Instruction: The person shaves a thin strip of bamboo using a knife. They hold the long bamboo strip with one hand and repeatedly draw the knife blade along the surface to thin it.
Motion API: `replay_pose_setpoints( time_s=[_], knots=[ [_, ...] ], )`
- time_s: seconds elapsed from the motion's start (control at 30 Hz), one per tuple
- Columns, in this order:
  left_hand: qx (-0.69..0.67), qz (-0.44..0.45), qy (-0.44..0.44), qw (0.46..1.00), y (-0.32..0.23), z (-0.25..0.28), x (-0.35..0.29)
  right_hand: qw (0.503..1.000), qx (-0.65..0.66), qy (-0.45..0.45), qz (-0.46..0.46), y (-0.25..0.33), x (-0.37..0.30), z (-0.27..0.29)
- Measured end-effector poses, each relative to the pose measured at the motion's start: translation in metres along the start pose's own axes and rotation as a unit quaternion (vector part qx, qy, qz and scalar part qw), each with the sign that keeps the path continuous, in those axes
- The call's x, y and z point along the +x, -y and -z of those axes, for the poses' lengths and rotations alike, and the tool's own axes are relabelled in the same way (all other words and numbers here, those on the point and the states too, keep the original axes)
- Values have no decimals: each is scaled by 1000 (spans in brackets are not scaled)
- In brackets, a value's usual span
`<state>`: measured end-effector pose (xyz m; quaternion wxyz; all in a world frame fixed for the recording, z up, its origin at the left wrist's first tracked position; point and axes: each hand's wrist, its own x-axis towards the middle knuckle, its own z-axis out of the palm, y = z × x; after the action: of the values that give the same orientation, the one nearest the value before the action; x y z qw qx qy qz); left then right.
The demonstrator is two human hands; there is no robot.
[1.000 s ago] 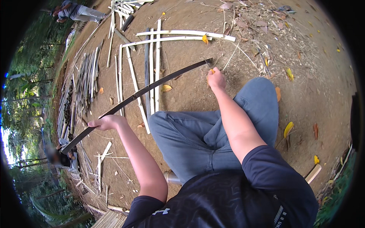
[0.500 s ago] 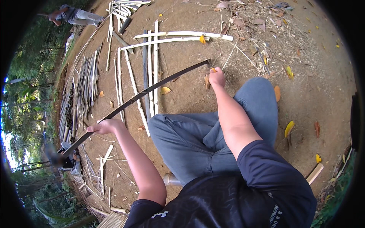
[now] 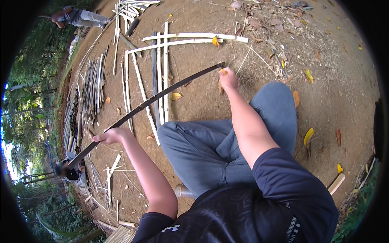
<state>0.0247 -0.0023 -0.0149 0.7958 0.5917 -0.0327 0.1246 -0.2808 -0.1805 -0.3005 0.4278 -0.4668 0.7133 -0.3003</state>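
A long, dark, flat bamboo strip (image 3: 174,86) runs slantwise in front of me from lower left to upper right, slightly bowed. My left hand (image 3: 110,135) is closed around it toward its left end. At its far right end, my right hand (image 3: 229,79) is closed in a fist around something with an orange part, smeared by motion; its kind is hidden. Below the strip lie pale split bamboo pieces (image 3: 165,73) and a dark piece (image 3: 154,77) on the ground. Two pale slats (image 3: 194,37) lie crosswise beyond.
Bundled bamboo sticks (image 3: 94,83) lie to the left. A person (image 3: 83,17) stands at the far upper left; another (image 3: 75,172) sits near the strip's left end. A bamboo piece (image 3: 184,191) rests beside my crossed legs (image 3: 202,152). Dry leaves and shavings litter the dirt.
My right hand has shifted slightly left and up near the strip's end. The strip bows a little more, while my left hand stays in nearly the same place.
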Motion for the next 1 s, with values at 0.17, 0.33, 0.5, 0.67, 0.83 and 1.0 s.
replay_pose_setpoints(
  time_s=[0.17, 0.33, 0.5, 0.67, 0.83, 1.0],
  knots=[
    [14, -8, -2, 1000, 3, 1, -1, 992, -31, -78, -97, 4, -1, 4],
    [10, 0, -2, 1000, 2, 2, -1, 999, -52, -3, 10, 4, -1, 3],
    [30, -8, -8, 999, 8, 5, 6, 998, -33, -47, -24, 3, 0, -2],
    [33, 28, -20, 999, 14, 8, 17, 998, -30, -38, -52, 5, -2, -5],
    [57, 26, -17, 998, 16, 8, 19, 995, -9, -64, -79, 5, -7, -10],
    [33, 1, -13, 999, 9, 3, 9, 999, -35, 6, 18, 6, -4, -10]
  ],
)
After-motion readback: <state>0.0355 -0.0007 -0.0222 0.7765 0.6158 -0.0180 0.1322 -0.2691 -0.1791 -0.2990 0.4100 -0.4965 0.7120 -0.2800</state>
